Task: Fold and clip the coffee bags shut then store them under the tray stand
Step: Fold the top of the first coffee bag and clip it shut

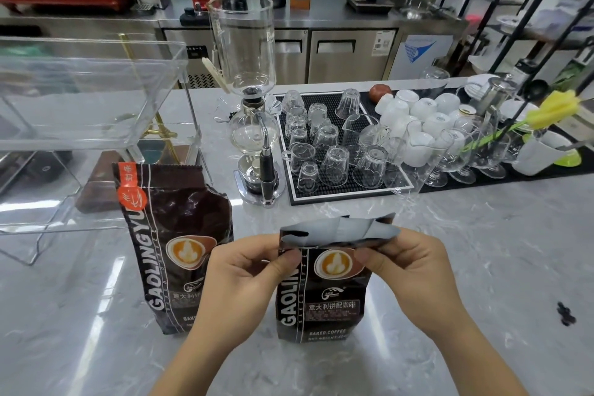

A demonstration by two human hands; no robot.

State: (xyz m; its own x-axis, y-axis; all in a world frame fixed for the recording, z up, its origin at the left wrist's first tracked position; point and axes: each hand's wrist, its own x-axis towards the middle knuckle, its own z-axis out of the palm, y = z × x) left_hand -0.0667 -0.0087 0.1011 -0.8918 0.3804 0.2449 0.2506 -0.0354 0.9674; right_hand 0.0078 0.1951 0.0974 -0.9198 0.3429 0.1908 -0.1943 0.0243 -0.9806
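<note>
Two dark brown coffee bags stand upright on the marble counter. The nearer bag (324, 302) is in front of me, its silver-lined top bent over toward me. My left hand (238, 270) pinches the left end of that folded top and my right hand (414, 270) pinches the right end. The second, taller bag (173, 235) stands to the left with its top unfolded, partly hidden by my left hand. A clear acrylic tray stand (96, 125) rises at the left behind it. Two small black clips (566, 313) lie on the counter at the far right.
A glass siphon coffee maker (254, 125) stands behind the bags. To its right a black rubber mat (299, 196) holds several upturned glasses, with white cups and stemmed glasses further right. A dark wooden block (96, 193) sits under the tray stand.
</note>
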